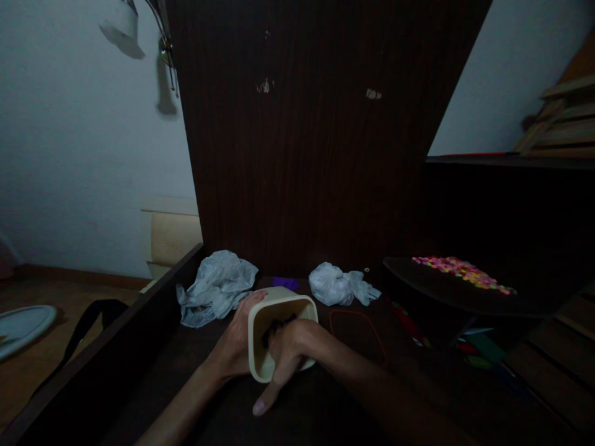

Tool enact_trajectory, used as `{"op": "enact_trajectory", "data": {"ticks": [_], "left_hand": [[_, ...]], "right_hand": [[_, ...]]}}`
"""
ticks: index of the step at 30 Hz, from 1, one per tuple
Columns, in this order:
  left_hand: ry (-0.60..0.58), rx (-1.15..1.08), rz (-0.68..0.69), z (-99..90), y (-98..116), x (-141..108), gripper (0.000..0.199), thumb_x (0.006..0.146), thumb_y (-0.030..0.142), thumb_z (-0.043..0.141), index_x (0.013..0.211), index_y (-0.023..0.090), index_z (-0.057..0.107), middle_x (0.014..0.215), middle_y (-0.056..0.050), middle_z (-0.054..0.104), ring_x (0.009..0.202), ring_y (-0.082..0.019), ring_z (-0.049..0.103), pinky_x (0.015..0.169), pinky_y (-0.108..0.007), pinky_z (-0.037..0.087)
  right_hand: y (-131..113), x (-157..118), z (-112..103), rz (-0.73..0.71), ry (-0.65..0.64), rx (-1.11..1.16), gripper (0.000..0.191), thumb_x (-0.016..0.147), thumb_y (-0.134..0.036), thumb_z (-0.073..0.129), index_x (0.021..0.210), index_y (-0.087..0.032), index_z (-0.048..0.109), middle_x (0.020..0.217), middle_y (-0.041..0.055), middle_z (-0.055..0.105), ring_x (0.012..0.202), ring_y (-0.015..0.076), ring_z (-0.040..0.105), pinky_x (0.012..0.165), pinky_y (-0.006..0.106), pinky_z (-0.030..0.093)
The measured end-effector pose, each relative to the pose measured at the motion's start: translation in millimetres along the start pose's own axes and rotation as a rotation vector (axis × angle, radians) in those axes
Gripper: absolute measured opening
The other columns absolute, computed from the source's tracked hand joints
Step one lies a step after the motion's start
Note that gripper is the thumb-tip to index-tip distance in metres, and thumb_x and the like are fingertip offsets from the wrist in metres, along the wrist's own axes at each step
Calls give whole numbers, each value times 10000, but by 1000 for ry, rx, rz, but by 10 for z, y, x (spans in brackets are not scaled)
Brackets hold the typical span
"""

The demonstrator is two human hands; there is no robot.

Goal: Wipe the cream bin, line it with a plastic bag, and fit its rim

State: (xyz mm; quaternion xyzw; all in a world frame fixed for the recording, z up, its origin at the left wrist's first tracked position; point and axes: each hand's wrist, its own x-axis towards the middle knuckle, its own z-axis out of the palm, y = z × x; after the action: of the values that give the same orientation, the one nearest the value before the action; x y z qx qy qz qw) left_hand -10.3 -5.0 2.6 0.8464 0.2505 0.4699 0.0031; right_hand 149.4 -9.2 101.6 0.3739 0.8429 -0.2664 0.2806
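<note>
A cream plastic bin [258, 370] lies tilted on the dark desk, its open mouth facing me. My left hand [242, 331] is closed around the bin's left side and top. My right hand [292, 347] reaches into the mouth; its thumb points down outside the rim, while the other fingers are hidden inside. Something dark [274, 329] shows in the bin by those fingers, too dim to make out. Just behind the bin lies a purple piece [285, 283], perhaps paper. Crumpled clear plastic bags [220, 285] sit left of it, and a knotted white plastic bag [334, 284] sits to its right.
A thin brown-orange loop [357, 314] lies right of the bin. Small pink and yellow pieces [460, 271] cover part of a dark corner shelf [418, 282]. A tall wooden panel [302, 155] rises behind; a raised edge [139, 303] borders the left. A lamp [123, 28] hangs upper left.
</note>
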Motion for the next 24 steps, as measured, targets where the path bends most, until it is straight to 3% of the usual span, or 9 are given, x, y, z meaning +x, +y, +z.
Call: {"op": "enact_trajectory", "data": {"ticks": [6, 9, 14, 20, 24], "left_hand": [[2, -5, -9, 11, -9, -12, 1069, 719, 415, 850, 1566, 230, 225, 1464, -236, 493, 1362, -442, 512, 1091, -624, 475], [-2, -10, -21, 7, 4, -8, 1068, 718, 399, 852, 1566, 244, 222, 1467, -220, 489, 1370, -437, 500, 1100, -635, 465], [6, -20, -29, -7, 17, 13, 1000, 754, 358, 820, 1557, 248, 234, 1453, -211, 505, 1359, -432, 512, 1086, -642, 477], [13, -34, -53, -14, -34, 14, 1031, 695, 365, 847, 1541, 208, 278, 1449, -225, 523, 1354, -437, 527, 1124, -617, 448], [-20, -18, -92, -31, -63, 0, 1041, 688, 368, 865, 1538, 190, 292, 1439, -235, 516, 1358, -445, 518, 1123, -603, 452]], "right_hand": [[56, 164, -69, -14, -44, -31, 1183, 393, -704, 878, 1347, -48, 637, 1329, 203, 667, 1215, 408, 640, 1003, 483, 544], [24, 179, -81, -48, -57, -33, 1104, 425, -689, 877, 1315, -73, 669, 1323, 186, 677, 1231, 406, 633, 1021, 469, 535], [-55, 106, -70, -120, -52, -112, 1028, 582, -718, 809, 1288, 16, 664, 1302, 250, 673, 1239, 408, 629, 1058, 466, 510], [-10, -46, 174, -273, 316, -80, 1033, 596, -570, 873, 1430, -52, 556, 1485, 219, 547, 1343, 358, 562, 1099, 390, 490], [-53, -20, 527, -144, 482, -66, 668, 856, -343, 707, 1443, -67, 548, 1446, 229, 578, 1335, 358, 572, 1101, 439, 500]]}}
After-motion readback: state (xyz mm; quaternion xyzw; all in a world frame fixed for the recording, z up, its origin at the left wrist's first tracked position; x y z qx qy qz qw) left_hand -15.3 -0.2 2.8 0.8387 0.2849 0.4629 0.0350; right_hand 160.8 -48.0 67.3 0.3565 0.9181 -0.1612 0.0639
